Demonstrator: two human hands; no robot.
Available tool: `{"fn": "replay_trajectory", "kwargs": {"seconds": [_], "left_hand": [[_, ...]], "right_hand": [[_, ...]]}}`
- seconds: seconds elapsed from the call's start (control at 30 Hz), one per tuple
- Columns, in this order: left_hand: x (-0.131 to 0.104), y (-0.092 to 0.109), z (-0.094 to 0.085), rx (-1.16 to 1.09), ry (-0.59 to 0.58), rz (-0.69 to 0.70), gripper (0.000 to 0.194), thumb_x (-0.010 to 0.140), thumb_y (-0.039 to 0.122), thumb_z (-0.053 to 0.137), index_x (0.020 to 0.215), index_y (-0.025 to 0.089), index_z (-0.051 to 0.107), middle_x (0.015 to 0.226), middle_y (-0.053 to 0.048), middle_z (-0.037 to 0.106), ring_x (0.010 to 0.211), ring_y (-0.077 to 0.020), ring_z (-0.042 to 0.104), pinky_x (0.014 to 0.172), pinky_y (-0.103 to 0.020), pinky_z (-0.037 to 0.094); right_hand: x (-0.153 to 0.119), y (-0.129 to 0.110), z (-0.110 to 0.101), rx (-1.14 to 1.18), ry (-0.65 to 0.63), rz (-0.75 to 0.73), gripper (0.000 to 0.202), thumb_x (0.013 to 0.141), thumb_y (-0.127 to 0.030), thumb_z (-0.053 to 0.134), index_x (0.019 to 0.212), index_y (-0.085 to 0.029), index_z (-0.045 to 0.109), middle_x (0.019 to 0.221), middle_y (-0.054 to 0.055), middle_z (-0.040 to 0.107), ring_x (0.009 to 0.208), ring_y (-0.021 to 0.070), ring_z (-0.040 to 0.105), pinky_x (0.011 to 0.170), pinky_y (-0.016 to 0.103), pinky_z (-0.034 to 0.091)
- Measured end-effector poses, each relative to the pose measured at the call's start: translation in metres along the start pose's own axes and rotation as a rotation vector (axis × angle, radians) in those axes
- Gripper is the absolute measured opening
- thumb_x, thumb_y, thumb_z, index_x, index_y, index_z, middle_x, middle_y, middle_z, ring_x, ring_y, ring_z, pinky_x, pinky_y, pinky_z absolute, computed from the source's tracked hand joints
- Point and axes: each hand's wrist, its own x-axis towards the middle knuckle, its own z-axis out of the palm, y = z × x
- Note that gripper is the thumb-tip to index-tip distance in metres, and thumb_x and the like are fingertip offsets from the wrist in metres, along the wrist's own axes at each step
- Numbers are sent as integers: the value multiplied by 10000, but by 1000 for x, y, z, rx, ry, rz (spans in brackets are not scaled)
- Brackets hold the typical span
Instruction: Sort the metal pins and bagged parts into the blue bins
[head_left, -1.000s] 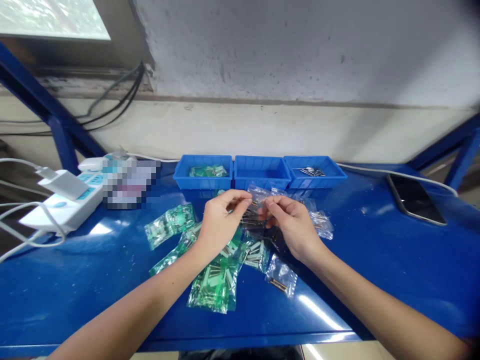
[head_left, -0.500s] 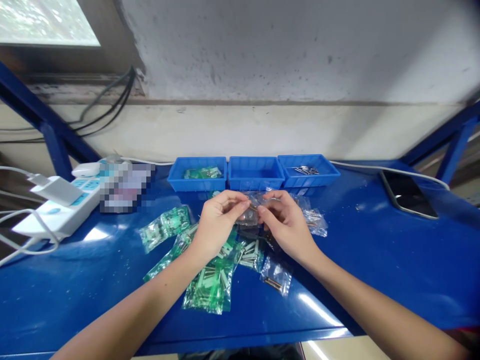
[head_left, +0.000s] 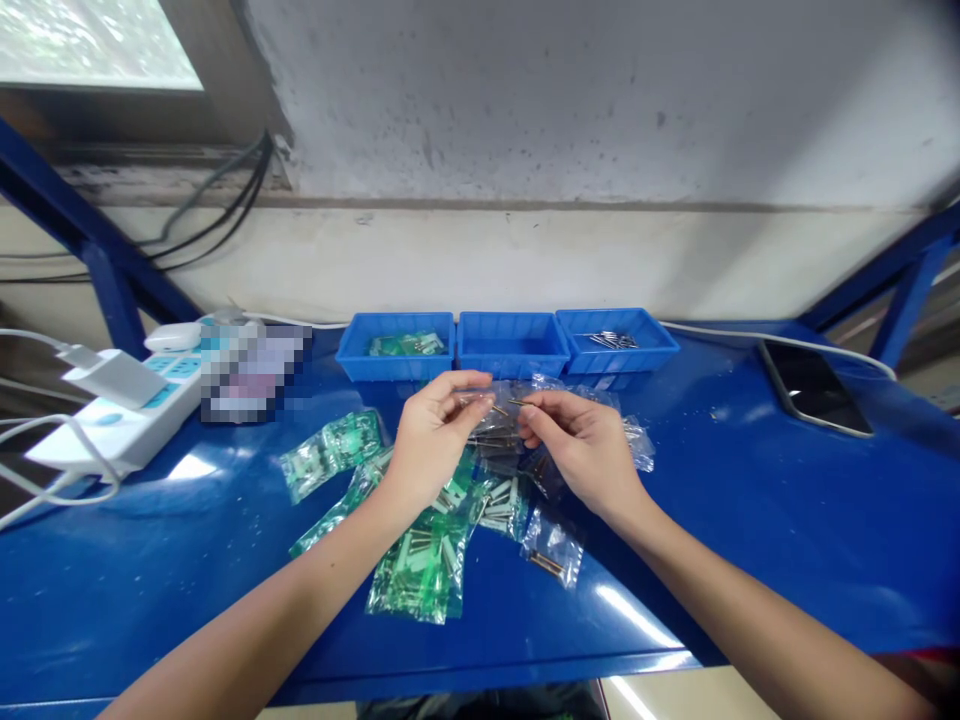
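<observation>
My left hand [head_left: 433, 435] is closed, thumb and forefinger pinching a thin brass-coloured screw [head_left: 500, 410]. Facing it, my right hand [head_left: 583, 440] pinches another thin screw [head_left: 517, 402] between thumb and fingertips. The two fingertips are a short way apart, above clear plastic bags of screws [head_left: 495, 438]. Nearer me lie green-tinted bags [head_left: 416, 575] holding pale plugs and screws. A small clear bag [head_left: 553, 545] with brass-coloured screws is below my right hand. The fingers hide part of the pile.
Along the wall stand a left blue bin [head_left: 397, 371] with green bags, a middle blue bin [head_left: 514, 367], and a right blue bin [head_left: 626, 361] with metal screws. A power strip [head_left: 112, 425] with cables is at left, a phone [head_left: 814, 388] at right.
My hands have drawn slightly apart, the right one shifting right. A screw now shows in each hand's fingertips, where one was visible between them before.
</observation>
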Motion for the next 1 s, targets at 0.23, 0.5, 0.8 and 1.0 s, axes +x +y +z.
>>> {"fn": "replay_trajectory", "kwargs": {"seconds": [0.23, 0.5, 0.8, 1.0], "left_hand": [[4, -2, 0, -148, 47, -111, 87, 726, 162, 678, 796, 168, 627, 766, 1, 633, 715, -112, 588, 674, -233, 488], [4, -4, -3, -71, 21, -144, 283, 775, 212, 639, 1050, 198, 570, 797, 6, 624, 729, -136, 634, 715, -295, 552], [4, 2, -2, -114, -63, -163, 97, 813, 181, 595, 886, 191, 533, 820, -12, 647, 783, -149, 651, 757, -308, 555], [-4, 4, 6, -131, -34, -104, 275, 784, 194, 634, 1057, 227, 620, 891, -17, 642, 842, -157, 619, 774, -297, 522]], "right_hand": [[3, 1, -1, -100, 30, -14, 192, 784, -325, 585, 868, -173, 668, 748, 45, 690, 622, 157, 622, 597, 298, 505], [2, 0, -4, -159, -29, -25, 143, 771, -293, 577, 802, -173, 647, 653, 12, 639, 567, 130, 568, 539, 259, 439], [0, -2, 1, -11, -72, 19, 113, 790, -295, 579, 796, -183, 599, 663, -2, 610, 583, 124, 575, 560, 264, 471], [-7, -1, 19, 364, 53, 78, 145, 806, -336, 589, 863, -211, 541, 715, -23, 584, 548, 116, 615, 528, 269, 541]]}}
